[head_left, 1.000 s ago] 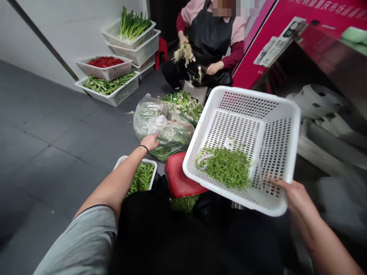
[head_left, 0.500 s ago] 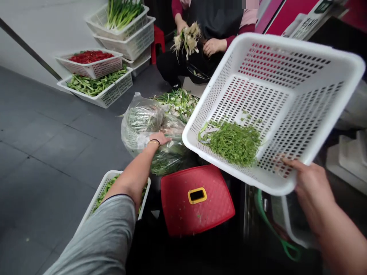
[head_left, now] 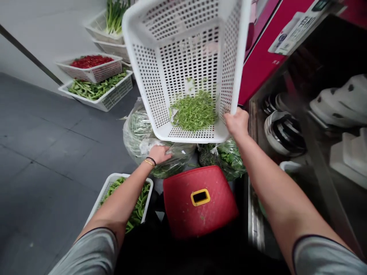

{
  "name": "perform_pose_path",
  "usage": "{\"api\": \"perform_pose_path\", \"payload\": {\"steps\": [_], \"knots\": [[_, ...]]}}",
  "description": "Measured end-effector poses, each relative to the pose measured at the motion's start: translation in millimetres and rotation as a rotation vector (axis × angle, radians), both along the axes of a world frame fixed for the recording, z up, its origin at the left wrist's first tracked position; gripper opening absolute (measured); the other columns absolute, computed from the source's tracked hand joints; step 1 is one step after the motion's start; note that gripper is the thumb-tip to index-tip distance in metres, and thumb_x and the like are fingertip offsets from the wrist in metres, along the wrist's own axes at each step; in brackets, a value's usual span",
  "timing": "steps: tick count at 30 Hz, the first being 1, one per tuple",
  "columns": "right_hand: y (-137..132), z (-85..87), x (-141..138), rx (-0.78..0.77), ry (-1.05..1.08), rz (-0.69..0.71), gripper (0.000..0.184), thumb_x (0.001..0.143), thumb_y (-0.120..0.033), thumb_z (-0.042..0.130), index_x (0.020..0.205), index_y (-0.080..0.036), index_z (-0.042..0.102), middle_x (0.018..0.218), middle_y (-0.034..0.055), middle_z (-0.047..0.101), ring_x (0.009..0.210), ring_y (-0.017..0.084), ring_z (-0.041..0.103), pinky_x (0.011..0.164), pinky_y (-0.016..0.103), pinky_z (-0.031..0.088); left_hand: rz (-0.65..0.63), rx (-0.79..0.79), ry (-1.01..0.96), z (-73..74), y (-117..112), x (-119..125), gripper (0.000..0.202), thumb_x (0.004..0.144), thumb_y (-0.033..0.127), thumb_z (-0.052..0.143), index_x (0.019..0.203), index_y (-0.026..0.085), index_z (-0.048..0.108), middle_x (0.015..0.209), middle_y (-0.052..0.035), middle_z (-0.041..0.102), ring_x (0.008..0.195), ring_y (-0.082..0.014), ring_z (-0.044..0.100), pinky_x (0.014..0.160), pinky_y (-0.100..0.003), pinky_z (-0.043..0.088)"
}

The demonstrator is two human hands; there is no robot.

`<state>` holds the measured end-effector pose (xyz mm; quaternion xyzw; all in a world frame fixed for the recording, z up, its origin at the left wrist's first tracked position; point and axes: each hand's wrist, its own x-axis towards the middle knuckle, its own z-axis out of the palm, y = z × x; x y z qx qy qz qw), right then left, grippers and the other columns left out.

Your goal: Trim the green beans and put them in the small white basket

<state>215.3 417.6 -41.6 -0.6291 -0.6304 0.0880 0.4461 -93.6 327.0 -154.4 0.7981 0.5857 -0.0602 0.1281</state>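
Observation:
My right hand [head_left: 237,122] grips the lower right corner of a white plastic basket [head_left: 146,76]. The basket is tilted up, its inside facing me, and chopped greens [head_left: 196,110] lie heaped along its lower side. Lower and to the left, my left hand [head_left: 159,154] is closed on the top of a clear plastic bag [head_left: 137,126] of green vegetables. The raised basket hides part of this bag. Another clear bag of leafy greens [head_left: 229,156] lies below my right hand.
A red stool [head_left: 183,214] stands in front of me, with a basket of green peppers [head_left: 140,204] to its left. Further back are baskets of red chillies [head_left: 91,61], green pods [head_left: 94,88] and scallions [head_left: 114,19]. Shelves with stacked dishes [head_left: 283,131] line the right side.
My right hand has swung the basket left and up, and it now blocks most of the co-worker from view. My left hand stays at the bag, slightly lower.

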Motion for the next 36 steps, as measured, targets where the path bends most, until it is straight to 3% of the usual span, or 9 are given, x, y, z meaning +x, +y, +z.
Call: {"api": "perform_pose_path", "payload": {"steps": [3, 6, 14, 22, 26, 30, 36], "knots": [[17.1, 9.5, -13.5, 0.098, -0.23, 0.051, 0.015, 0.068, -0.019, 0.049, 0.075, -0.014, 0.06, 0.076, 0.0061, 0.058, 0.078, 0.022, 0.059, 0.078, 0.038, 0.05, 0.01, 0.01, -0.013, -1.3, -2.1, -1.1, 0.044, 0.083, 0.05, 0.043, 0.102, 0.017, 0.067, 0.091, -0.0118, 0.071, 0.087, -0.0258, 0.065, 0.076, -0.033, 0.042], [26.4, 18.1, -31.3, 0.176, -0.379, 0.094, 0.023, 0.073, -0.018, 0.046, 0.09, -0.015, 0.06, 0.088, 0.0073, 0.055, 0.088, 0.023, 0.057, 0.081, 0.038, 0.049, 0.013, 0.017, -0.035, -3.9, -2.7, -2.2, 0.044, 0.084, 0.05, 0.043, 0.103, 0.017, 0.066, 0.092, -0.0121, 0.071, 0.088, -0.026, 0.065, 0.076, -0.033, 0.042], [14.1, 29.3, -73.4, 0.356, -0.532, 0.154, 0.046, 0.08, -0.019, 0.042, 0.125, -0.018, 0.051, 0.105, 0.0083, 0.048, 0.096, 0.022, 0.054, 0.077, 0.031, 0.049, 0.087, 0.035, -0.121, -11.0, 0.4, -5.1, 0.045, 0.084, 0.049, 0.045, 0.108, 0.018, 0.066, 0.098, -0.0121, 0.07, 0.093, -0.0264, 0.064, 0.08, -0.033, 0.042], [27.1, 39.4, -92.8, 0.464, -0.55, 0.158, 0.042, 0.087, -0.023, 0.037, 0.126, -0.018, 0.052, 0.103, 0.009, 0.049, 0.097, 0.022, 0.053, 0.08, 0.036, 0.049, 0.095, 0.068, -0.093, -11.4, -1.7, -1.9, 0.046, 0.086, 0.051, 0.04, 0.098, 0.018, 0.069, 0.093, -0.0121, 0.07, 0.09, -0.0255, 0.064, 0.077, -0.032, 0.042], [21.7, 27.7, -100.4, 0.449, -0.5, 0.147, 0.043, 0.089, -0.021, 0.033, 0.128, -0.017, 0.051, 0.105, 0.0104, 0.049, 0.102, 0.025, 0.051, 0.085, 0.041, 0.046, 0.206, 0.059, -0.157, -11.7, -1.1, -1.4, 0.054, 0.089, 0.056, 0.03, 0.111, 0.022, 0.066, 0.092, -0.0109, 0.071, 0.089, -0.0251, 0.065, 0.073, -0.032, 0.042], [1.3, 20.4, -102.7, 0.383, -0.53, 0.175, 0.047, 0.087, -0.023, 0.039, 0.133, -0.016, 0.046, 0.112, 0.0131, 0.051, 0.107, 0.028, 0.049, 0.089, 0.045, 0.044, 0.248, 0.045, -0.188, -12.9, 0.7, -3.5, 0.052, 0.089, 0.055, 0.032, 0.118, 0.024, 0.062, 0.093, -0.0096, 0.072, 0.088, -0.0249, 0.066, 0.071, -0.031, 0.043], [3.3, 45.4, -108.4, 0.398, -0.574, 0.276, 0.042, 0.09, -0.024, 0.036, 0.13, -0.019, 0.05, 0.116, 0.0106, 0.057, 0.11, 0.025, 0.051, 0.096, 0.044, 0.043, 0.25, 0.042, -0.173, -12.2, 2.5, -6.2, 0.048, 0.088, 0.053, 0.038, 0.113, 0.022, 0.065, 0.093, -0.0105, 0.071, 0.09, -0.0255, 0.065, 0.073, -0.031, 0.043]]}}
